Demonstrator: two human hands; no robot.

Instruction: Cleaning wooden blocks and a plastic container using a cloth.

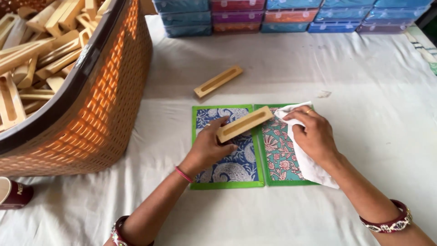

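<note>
Head view looks down on a cloth-covered counter point(355, 73), and at mid-frame the left hand point(207, 148) pinches a slotted wooden block point(244, 124) between thumb and fingers, holding it just above the blue side of a green-edged patterned folder point(227, 184). The right hand point(314, 136) lies with its fingers pressed together and flat on a white rag point(314, 171), which sits on the folder's teal floral side.

The block looks stiff, light and smooth, so a grip across its long sides near one end, as it is held now, seems sound to me. The rag is soft and limp and would bunch under any push. The folder appears thin and flat, likely to slide on the cloth unless pinned.

A second wooden block point(218, 81) lies apart, above the folder. An orange woven basket point(104, 109) full of such blocks crowds the left of the frame, its wall near the folder's left edge. Stacked coloured boxes point(291, 16) line the top edge. A dark red cup point(16, 193) sits at lower left. Open room lies to the right and between the folder and the boxes.
</note>
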